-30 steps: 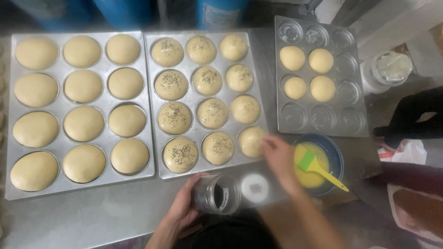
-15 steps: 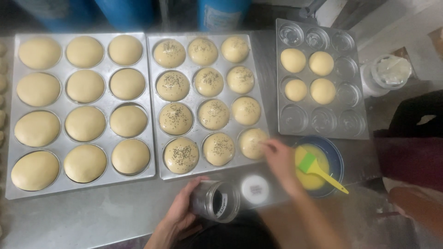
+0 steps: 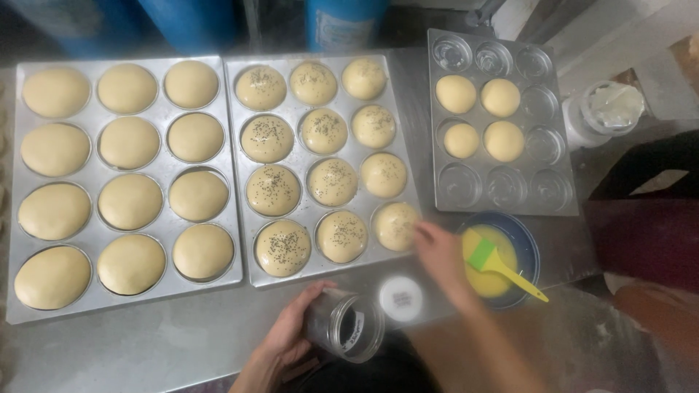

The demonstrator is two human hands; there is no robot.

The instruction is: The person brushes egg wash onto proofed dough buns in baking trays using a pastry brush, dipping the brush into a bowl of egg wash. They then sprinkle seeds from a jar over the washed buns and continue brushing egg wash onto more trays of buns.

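Sprinkling dark seeds over buns, the right hand (image 3: pixel 437 251) hovers with pinched fingers just above the bun (image 3: pixel 395 224) at the near right corner of the middle tray (image 3: pixel 320 273); whether any seeds are between the fingertips cannot be told. The left hand (image 3: pixel 287 342) grasps an open jar (image 3: pixel 344 324), tilted on its side near the bench (image 3: pixel 182 342) edge, its white lid (image 3: pixel 401 296) lying just beside it. Most buns in the middle tray already carry seeds; those in its right column look thinly covered or bare, and the left tray (image 3: pixel 124 291) is plain throughout. To do this well, the pinch should probably loosen gradually while the fingers rub over the bun's centre, keeping seeds off the metal between cups. The jar's mouth is best kept tipped up enough not to spill. A bowl (image 3: pixel 528 251) of yellow wash with a green brush (image 3: pixel 495 262) sits just right of the hand.
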